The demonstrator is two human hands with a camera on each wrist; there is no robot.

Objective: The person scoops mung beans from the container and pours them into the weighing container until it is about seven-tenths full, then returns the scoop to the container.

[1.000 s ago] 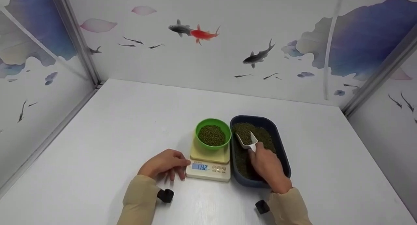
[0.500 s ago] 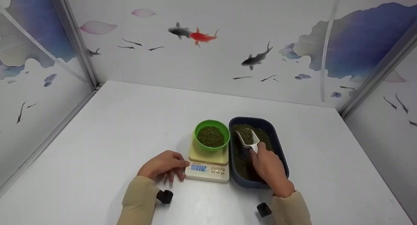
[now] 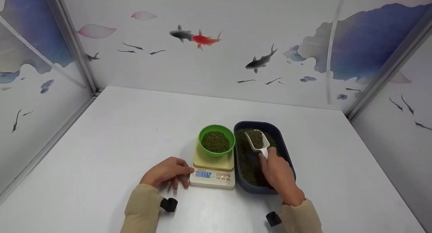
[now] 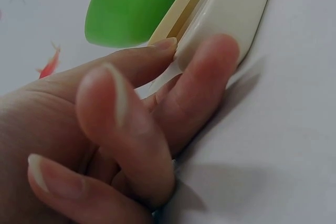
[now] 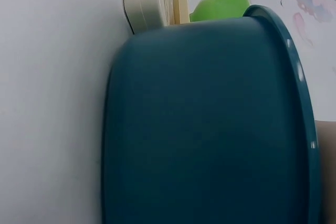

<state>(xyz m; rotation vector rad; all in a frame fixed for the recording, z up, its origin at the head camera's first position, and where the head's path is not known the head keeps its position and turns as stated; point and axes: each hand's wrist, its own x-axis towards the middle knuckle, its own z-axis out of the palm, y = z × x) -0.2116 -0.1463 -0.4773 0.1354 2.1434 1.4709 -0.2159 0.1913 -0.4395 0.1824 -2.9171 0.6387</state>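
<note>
My right hand (image 3: 278,169) grips the handle of a white scoop (image 3: 265,151), which is heaped with small greenish-brown pellets (image 3: 255,138). The scoop is over the dark blue tub (image 3: 248,187), which holds a layer of the same pellets. Left of the tub, a green bowl (image 3: 216,154) of pellets sits on the yellow platform of a kitchen scale (image 3: 212,182), whose display reads 113.2. My left hand (image 3: 168,171) touches the scale's front left corner with a fingertip, the other fingers loosely bent beside it. In the right wrist view the tub's wall (image 5: 205,124) hides my right hand's fingers.
Everything stands on a white table (image 3: 135,125). A white back wall (image 3: 202,67) printed with fish rises behind it, with side panels at left and right. Scale and tub stand close side by side.
The loaded scoop has risen slightly off the pellets in the tub. My left hand keeps its place at the scale, and the reading is unchanged. The head view has shifted a little.
</note>
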